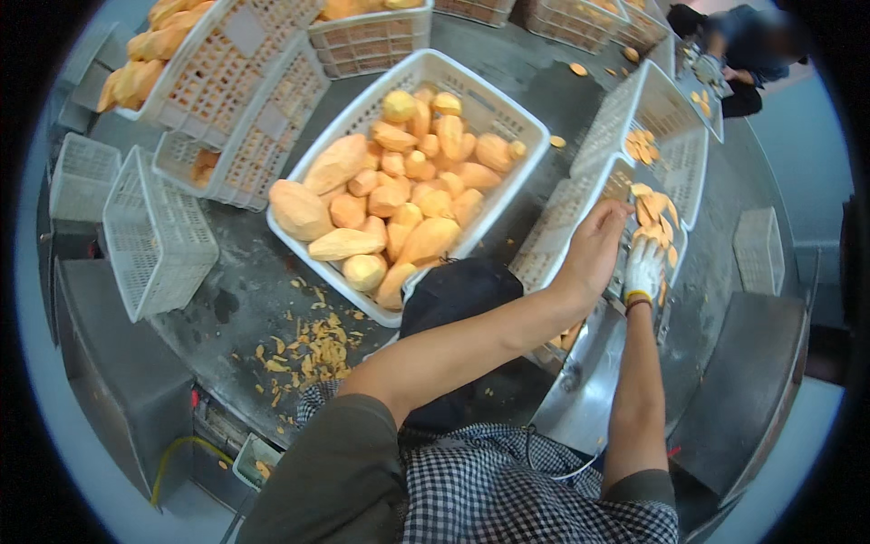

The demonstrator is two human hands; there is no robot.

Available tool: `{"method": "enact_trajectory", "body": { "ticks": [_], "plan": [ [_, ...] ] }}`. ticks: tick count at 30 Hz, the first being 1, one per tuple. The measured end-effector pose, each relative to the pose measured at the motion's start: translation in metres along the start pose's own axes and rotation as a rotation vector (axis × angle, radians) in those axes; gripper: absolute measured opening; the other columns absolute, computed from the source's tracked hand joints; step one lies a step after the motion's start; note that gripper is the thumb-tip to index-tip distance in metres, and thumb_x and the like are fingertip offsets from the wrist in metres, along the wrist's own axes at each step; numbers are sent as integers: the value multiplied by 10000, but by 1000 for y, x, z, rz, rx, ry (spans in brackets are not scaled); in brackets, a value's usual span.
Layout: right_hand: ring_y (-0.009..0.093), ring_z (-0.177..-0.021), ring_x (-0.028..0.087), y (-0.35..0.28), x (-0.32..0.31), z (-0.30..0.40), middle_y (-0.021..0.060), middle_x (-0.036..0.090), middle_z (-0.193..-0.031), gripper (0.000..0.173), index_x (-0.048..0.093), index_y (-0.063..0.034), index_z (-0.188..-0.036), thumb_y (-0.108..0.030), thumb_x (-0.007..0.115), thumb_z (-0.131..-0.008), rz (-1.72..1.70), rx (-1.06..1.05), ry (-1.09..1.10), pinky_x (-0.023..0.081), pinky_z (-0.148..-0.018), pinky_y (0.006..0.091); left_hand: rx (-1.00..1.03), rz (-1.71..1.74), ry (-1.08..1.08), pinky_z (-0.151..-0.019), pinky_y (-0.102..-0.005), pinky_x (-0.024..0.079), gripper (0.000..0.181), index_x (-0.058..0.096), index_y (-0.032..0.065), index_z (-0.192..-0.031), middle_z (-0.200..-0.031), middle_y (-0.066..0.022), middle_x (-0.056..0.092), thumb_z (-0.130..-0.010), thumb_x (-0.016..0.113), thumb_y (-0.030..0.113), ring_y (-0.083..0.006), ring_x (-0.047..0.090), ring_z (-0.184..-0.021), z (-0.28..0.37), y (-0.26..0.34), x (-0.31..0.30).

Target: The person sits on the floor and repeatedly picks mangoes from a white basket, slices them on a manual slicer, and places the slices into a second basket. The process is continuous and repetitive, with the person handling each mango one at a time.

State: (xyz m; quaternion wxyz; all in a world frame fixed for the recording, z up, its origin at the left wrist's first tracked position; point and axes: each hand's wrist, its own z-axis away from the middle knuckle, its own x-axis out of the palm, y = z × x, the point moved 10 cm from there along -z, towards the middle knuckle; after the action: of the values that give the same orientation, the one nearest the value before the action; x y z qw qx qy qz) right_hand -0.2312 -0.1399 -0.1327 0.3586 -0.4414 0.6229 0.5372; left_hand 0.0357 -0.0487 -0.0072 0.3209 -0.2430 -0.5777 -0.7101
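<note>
My left hand (pixel 599 234), bare, is bent at the wrist beside the metal slicing board (pixel 578 374), fingertips close to its upper end. The slanted board runs up from near my body to a white crate (pixel 673 268). On the board's right side lies my right hand (pixel 644 268), in a white glove with a yellow cuff, fingers extended onto a pile of thin orange slices (pixel 654 207). The slices look like sweet potato. What lies under either palm is hidden. Left of my arms stands a large white crate (pixel 360 115) of peeled sweet potatoes (pixel 391 197).
Peelings (pixel 319 350) lie on the dark table near my left sleeve. More plastic crates (pixel 160 238) stand at the left, some stacked and full. At the right, an upright crate (pixel 680 156) holds slices. A co-worker (pixel 747 47) is at the far upper right.
</note>
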Motion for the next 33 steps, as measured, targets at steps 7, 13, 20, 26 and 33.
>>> {"method": "enact_trajectory", "body": {
  "ticks": [7,13,20,26,33],
  "plan": [
    [331,-1218,443,-8,-3,-12,158,397,-1375,400,469,-128,-1291,-172,494,-894,-23,-100,59,444,-928,485,248,-1721,247,-942,-426,418,379,592,15,-1143,-1099,-190,566,-795,643,155,-362,525,-1090,66,115,-217],
    [318,-1327,358,10,-24,-6,194,381,-1430,415,466,-47,-1344,-233,450,-973,-881,237,28,330,-1066,417,53,-2270,181,-848,-419,440,607,513,88,-1248,-1079,-145,517,-692,736,184,-336,490,-1077,113,98,-354],
    [220,-1317,399,-27,-113,59,133,440,-1413,454,419,-35,-1391,-260,431,-997,-1752,358,108,303,-1094,349,-332,-853,248,-807,-416,498,490,515,66,-1269,-1148,-122,603,-860,661,293,-264,591,-1028,117,99,-390],
    [239,-1363,331,-132,-265,109,116,326,-1495,643,279,-46,-1467,-113,567,-896,-1701,-118,-58,258,-1131,360,-254,-126,17,-846,-367,525,385,483,21,-1285,-1214,-107,588,-994,468,273,-212,596,-1070,94,60,-186],
    [242,-1285,431,-33,-279,127,145,395,-1440,643,318,-3,-1439,-109,598,-870,-1963,251,150,360,-1064,338,-15,-548,-345,-1044,-341,353,526,477,-21,-1302,-1307,-152,443,-1002,419,407,-223,443,-1200,61,17,32]
  ]
}}
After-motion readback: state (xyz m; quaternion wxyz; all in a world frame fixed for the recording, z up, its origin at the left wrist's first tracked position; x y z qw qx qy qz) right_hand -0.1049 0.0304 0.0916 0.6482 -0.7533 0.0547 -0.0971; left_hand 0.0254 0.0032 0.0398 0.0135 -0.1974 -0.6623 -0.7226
